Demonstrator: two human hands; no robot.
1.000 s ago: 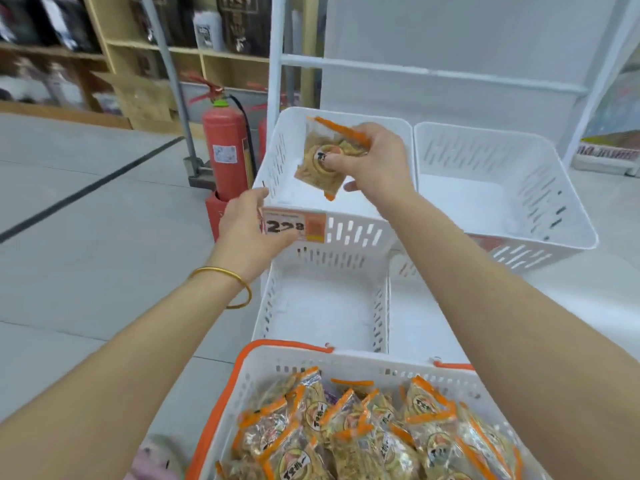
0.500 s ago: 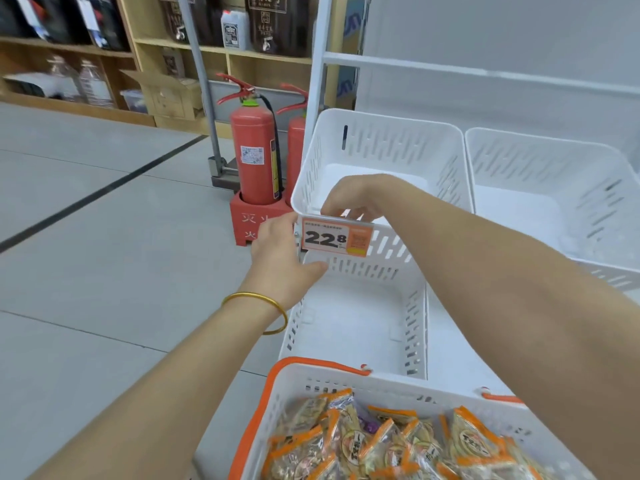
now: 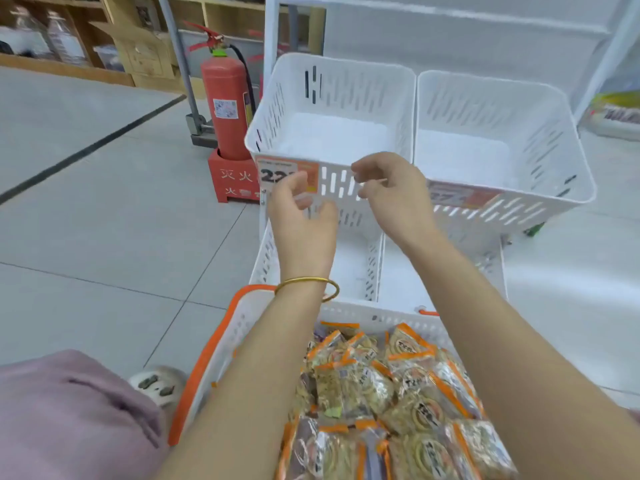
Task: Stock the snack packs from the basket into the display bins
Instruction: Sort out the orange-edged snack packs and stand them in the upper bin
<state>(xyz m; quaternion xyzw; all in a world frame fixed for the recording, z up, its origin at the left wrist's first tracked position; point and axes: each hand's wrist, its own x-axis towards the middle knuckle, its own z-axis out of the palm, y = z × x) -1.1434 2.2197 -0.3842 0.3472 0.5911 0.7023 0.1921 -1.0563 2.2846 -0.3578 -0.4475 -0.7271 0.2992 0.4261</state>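
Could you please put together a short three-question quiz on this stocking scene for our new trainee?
1. Fill in: the snack packs lie in the basket with the ______ rim.
2. Which wrist wears the gold bangle? A) left B) right C) neither
3. True or false: the right hand holds a snack pack.
Key: 1 orange; 2 A; 3 false.

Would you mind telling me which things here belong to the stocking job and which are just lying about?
Job: snack packs, basket, bins.
Lying about: fire extinguisher, cardboard box, bottles, slipper.
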